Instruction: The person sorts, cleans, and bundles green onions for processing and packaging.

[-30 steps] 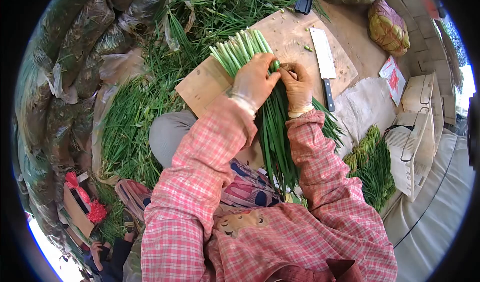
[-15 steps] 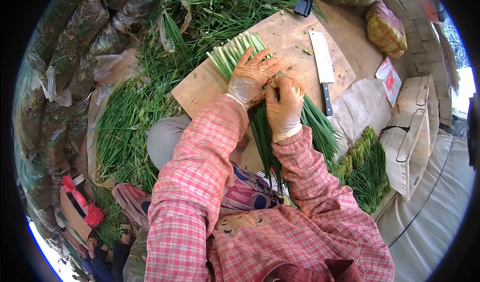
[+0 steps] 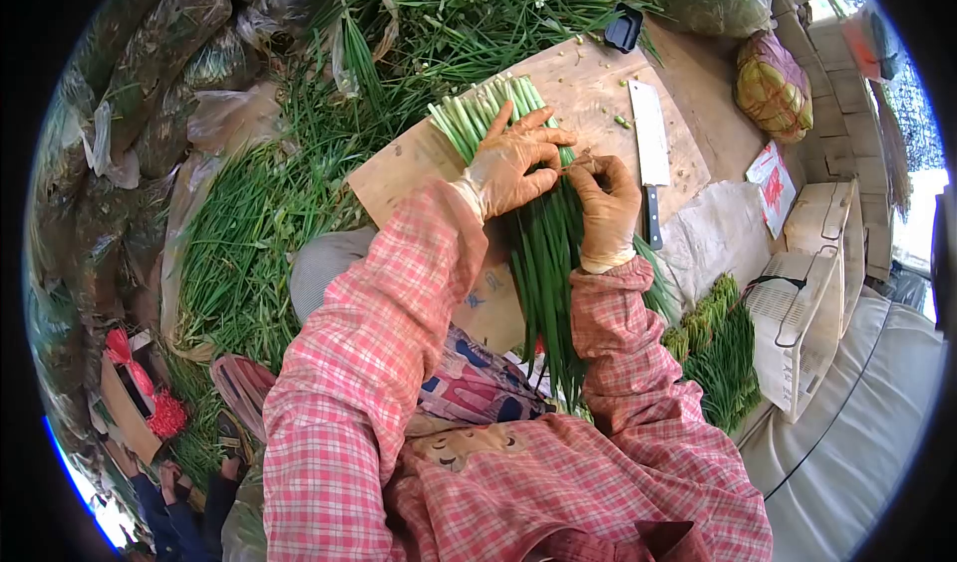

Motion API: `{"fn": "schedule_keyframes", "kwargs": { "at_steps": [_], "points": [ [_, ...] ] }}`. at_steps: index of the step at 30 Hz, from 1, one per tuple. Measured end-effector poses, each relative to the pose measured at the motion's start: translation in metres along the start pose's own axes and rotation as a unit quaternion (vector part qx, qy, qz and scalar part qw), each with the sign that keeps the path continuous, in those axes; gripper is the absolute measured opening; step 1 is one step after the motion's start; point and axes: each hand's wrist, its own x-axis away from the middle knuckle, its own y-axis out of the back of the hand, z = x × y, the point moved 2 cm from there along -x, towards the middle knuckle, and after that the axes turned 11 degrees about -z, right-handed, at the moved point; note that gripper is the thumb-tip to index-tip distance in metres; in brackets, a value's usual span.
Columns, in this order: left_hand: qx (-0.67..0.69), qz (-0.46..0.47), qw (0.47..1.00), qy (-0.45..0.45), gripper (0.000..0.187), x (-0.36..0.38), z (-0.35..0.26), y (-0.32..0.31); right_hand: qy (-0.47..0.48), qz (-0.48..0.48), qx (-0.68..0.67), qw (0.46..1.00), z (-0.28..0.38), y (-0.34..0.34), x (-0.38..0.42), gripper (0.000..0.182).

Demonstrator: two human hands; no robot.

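Observation:
A bunch of garlic chives lies across the wooden board, pale stalk ends at the far side and dark leaves hanging toward me. My left hand, in a thin translucent glove, presses down over the bunch with its fingers curved around it. Beside it, my gloved right hand is closed in a pinch at the bunch's right side. A thin brownish strand shows at its fingertips, close to my left fingers. The cleaver lies on the board to the right, its black handle toward me.
Loose green stalks are heaped left and behind. Stacked bunches and a white plastic crate stand at right. A small black tray sits at the board's far corner. Another person's hands show at lower left.
My right hand has shifted slightly right, with its fingertips drawn apart from my left hand, and the thin strand now shows. The left hand stays on the bunch. The view has shifted slightly.

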Motion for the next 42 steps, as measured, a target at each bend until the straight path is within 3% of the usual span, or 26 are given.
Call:
{"fn": "schedule_keyframes", "kwargs": {
  "at_steps": [3, 7, 8, 9, 10, 11, 13, 16, 17, 19, 21, 22, 24, 25, 26, 29, 31, 32, 35, 37, 39, 40, 41, 42],
  "points": [
    [-0.056, -0.016, 0.996, -0.072, 0.031, 0.002, -0.008, 0.000, -0.001, -0.005, -0.030, 1.000, 0.005, 0.005, -0.002, 0.005],
    [-0.165, -0.042, 0.980, -0.103, 0.054, 0.002, -0.011, -0.012, 0.048, 0.029, 0.115, 0.992, 0.016, 0.005, 0.003, 0.006],
    [-0.220, -0.047, 0.969, -0.100, 0.052, 0.001, -0.010, -0.017, -0.010, 0.035, 0.076, 0.996, 0.016, -0.001, 0.012, 0.006],
    [-0.252, -0.056, 0.960, -0.108, 0.053, 0.001, -0.005, -0.022, 0.080, 0.032, 0.158, 0.984, 0.027, -0.010, 0.025, 0.005],
    [-0.281, -0.062, 0.951, -0.116, 0.054, 0.002, 0.002, -0.029, 0.106, 0.002, 0.177, 0.979, 0.019, -0.020, 0.042, 0.005],
    [-0.311, -0.070, 0.939, -0.126, 0.054, 0.002, 0.006, -0.033, 0.092, -0.050, 0.157, 0.982, 0.014, -0.028, 0.056, 0.005],
    [-0.258, -0.070, 0.957, -0.114, 0.055, 0.004, 0.003, -0.027, 0.037, -0.044, 0.130, 0.990, 0.010, -0.036, 0.080, 0.008],
    [-0.229, -0.074, 0.963, -0.123, 0.054, 0.006, -0.003, -0.020, -0.113, 0.061, -0.036, 0.991, 0.033, -0.016, 0.085, 0.006],
    [-0.248, -0.044, 0.960, -0.120, 0.056, 0.004, -0.003, -0.019, 0.045, 0.173, -0.032, 0.983, 0.038, -0.011, 0.104, 0.007],
    [-0.234, -0.012, 0.964, -0.125, 0.050, -0.007, -0.018, -0.010, -0.103, 0.357, 0.005, 0.928, 0.025, -0.002, 0.145, 0.015],
    [-0.246, -0.025, 0.954, -0.172, 0.046, -0.032, -0.038, -0.002, -0.366, 0.274, -0.134, 0.879, -0.013, -0.004, 0.148, 0.026],
    [-0.252, -0.030, 0.948, -0.193, 0.047, -0.039, -0.043, -0.003, -0.391, 0.204, -0.275, 0.854, -0.016, -0.013, 0.146, 0.038],
    [-0.312, 0.124, 0.922, -0.192, 0.049, -0.062, -0.041, -0.031, -0.466, 0.099, -0.402, 0.782, -0.018, -0.026, 0.135, 0.037],
    [-0.349, 0.188, 0.898, -0.190, 0.051, -0.078, -0.043, -0.040, -0.490, 0.058, -0.460, 0.738, -0.018, -0.033, 0.124, 0.037],
    [-0.335, 0.311, 0.879, -0.136, 0.057, -0.087, -0.046, -0.049, -0.467, 0.040, -0.518, 0.716, -0.061, -0.037, 0.129, 0.038],
    [-0.271, 0.351, 0.896, -0.018, 0.072, -0.084, -0.031, -0.053, -0.425, -0.032, -0.578, 0.696, -0.053, -0.049, 0.125, 0.055],
    [-0.267, 0.442, 0.854, 0.059, 0.072, -0.077, -0.041, -0.038, -0.428, -0.023, -0.610, 0.666, -0.043, -0.050, 0.124, 0.065],
    [-0.264, 0.481, 0.830, 0.102, 0.072, -0.072, -0.044, -0.026, -0.368, -0.030, -0.606, 0.705, -0.036, -0.055, 0.124, 0.067],
    [-0.254, 0.462, 0.844, 0.100, 0.069, -0.036, -0.042, 0.018, -0.392, -0.073, -0.539, 0.741, -0.045, -0.053, 0.152, 0.067],
    [-0.150, 0.357, 0.920, 0.064, 0.072, 0.006, -0.050, 0.059, -0.413, 0.023, -0.515, 0.751, -0.028, -0.045, 0.163, 0.070],
    [-0.024, 0.283, 0.955, 0.090, 0.093, 0.037, -0.068, 0.093, -0.354, 0.007, -0.449, 0.821, -0.019, -0.044, 0.169, 0.070],
    [-0.027, 0.226, 0.972, 0.061, 0.093, 0.047, -0.076, 0.107, -0.246, 0.019, -0.411, 0.878, -0.001, -0.042, 0.162, 0.067],
    [-0.035, 0.165, 0.985, 0.034, 0.094, 0.055, -0.085, 0.119, -0.153, -0.007, -0.261, 0.953, 0.006, -0.039, 0.155, 0.061],
    [-0.035, 0.109, 0.993, 0.017, 0.091, 0.060, -0.092, 0.127, -0.187, -0.045, -0.387, 0.902, -0.004, -0.040, 0.159, 0.046]
  ]
}}
